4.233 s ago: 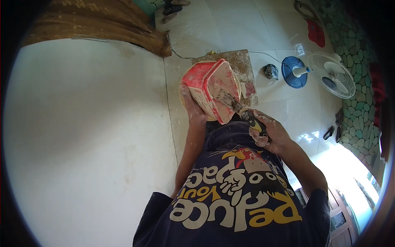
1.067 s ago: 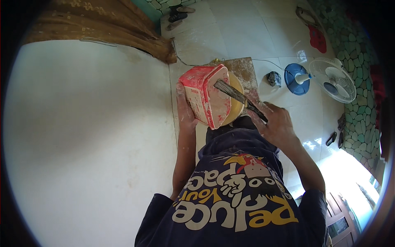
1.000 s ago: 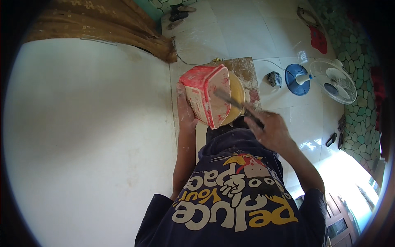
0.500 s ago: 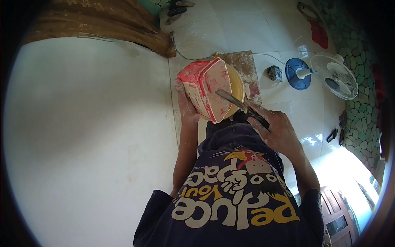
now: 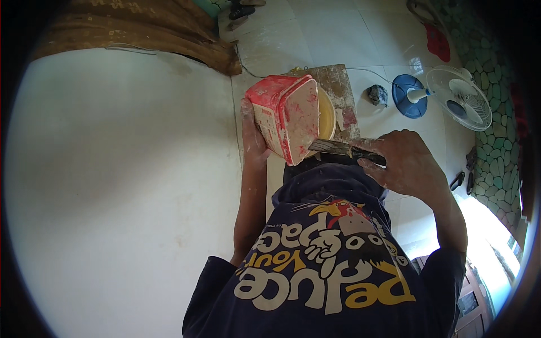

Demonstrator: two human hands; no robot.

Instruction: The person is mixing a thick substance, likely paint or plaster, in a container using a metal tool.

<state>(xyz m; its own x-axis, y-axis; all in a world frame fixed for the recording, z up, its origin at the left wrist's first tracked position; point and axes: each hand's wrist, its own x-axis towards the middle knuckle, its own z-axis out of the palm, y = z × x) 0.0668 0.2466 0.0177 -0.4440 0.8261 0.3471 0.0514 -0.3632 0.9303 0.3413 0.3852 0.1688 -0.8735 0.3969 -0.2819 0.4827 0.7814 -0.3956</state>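
Observation:
A red plastic tub with a pale label is tilted on its side, and my left hand is wrapped round it from the left. Off-white paste coats the face of the tub that is turned to the right. My right hand grips the dark handle of a putty knife. Its whitened blade reaches the lower right edge of that coated face. Partly hidden behind the tub is a round yellowish bucket. Both hands carry pale smears.
A pale wall fills the left side, with a brown curtain at its top. The bucket is by a stained board on the tiled floor. A fan with a blue base and a dark crumpled lump lie to the right.
My right hand has moved right and slightly down, drawing the putty knife from the middle of the coated face to its lower right edge. The tub has turned a little.

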